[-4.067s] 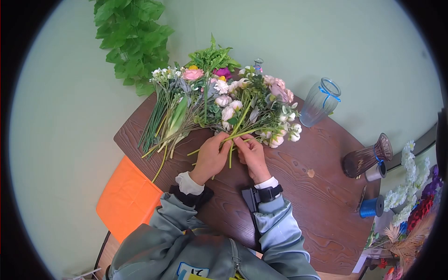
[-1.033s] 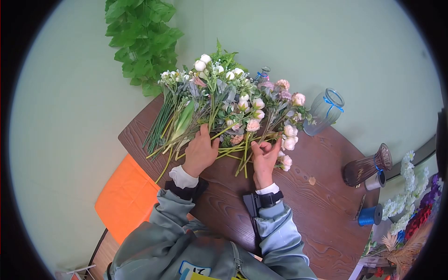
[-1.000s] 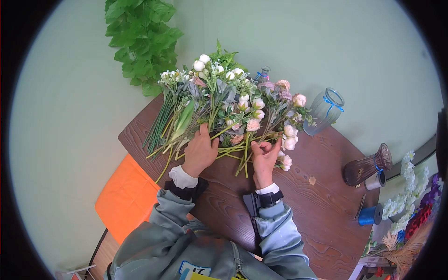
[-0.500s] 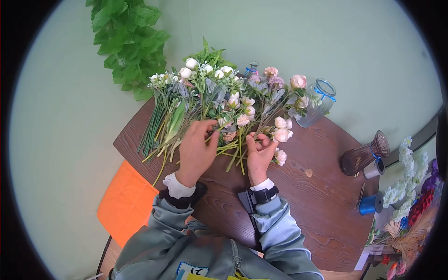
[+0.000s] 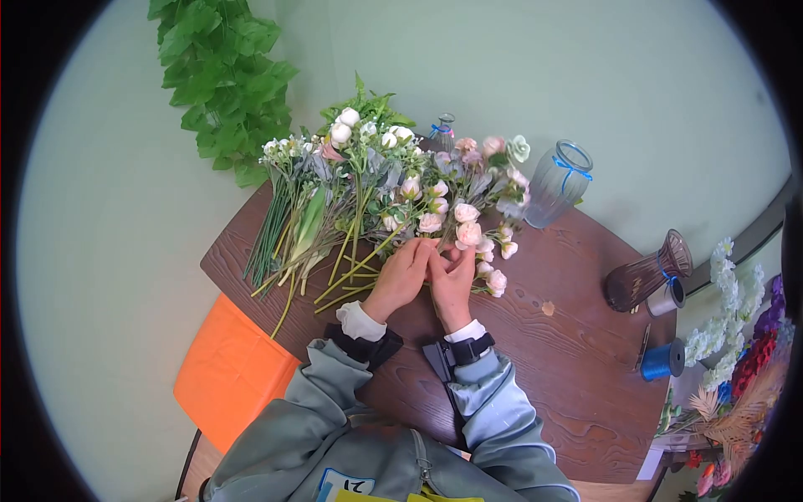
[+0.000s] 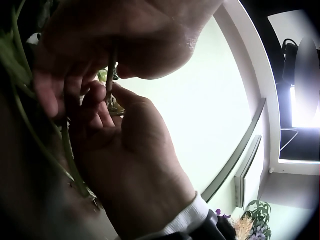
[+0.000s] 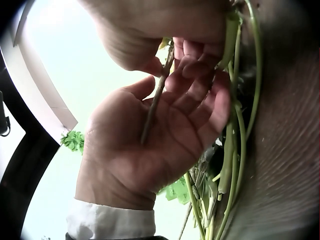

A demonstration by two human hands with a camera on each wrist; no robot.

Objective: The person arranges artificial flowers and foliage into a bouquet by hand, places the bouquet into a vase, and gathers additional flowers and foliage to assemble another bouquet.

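Both hands meet at the front of the flowers in the head view. The right hand [image 5: 454,289] pinches a thin brown stem [image 6: 111,75] between thumb and fingers. That stem's lower end crosses the palm of the left hand [image 7: 150,135], whose fingers curl round it beside the right fingertips. In the head view the left hand [image 5: 400,280] partly hides the grip. Pale pink blooms [image 5: 468,233] stand just above the fingers, and blurred pink and grey-leaved sprays [image 5: 512,201] spread behind them. Loose green stems [image 5: 347,284] lie left of the hands.
White blooms [image 5: 341,132] and green stems [image 5: 272,226] lie on the brown table [image 5: 535,376]. To the right are a clear vase [image 5: 556,188], a dark vase [image 5: 640,280], a white spool [image 5: 665,299] and a blue spool [image 5: 661,361]. A small bottle [image 5: 444,134] stands behind.
The left hand has moved right, from the loose stems to the right hand. Pink blooms held at the right hand have shifted left, and a pale green-white bloom now shows near the clear vase.
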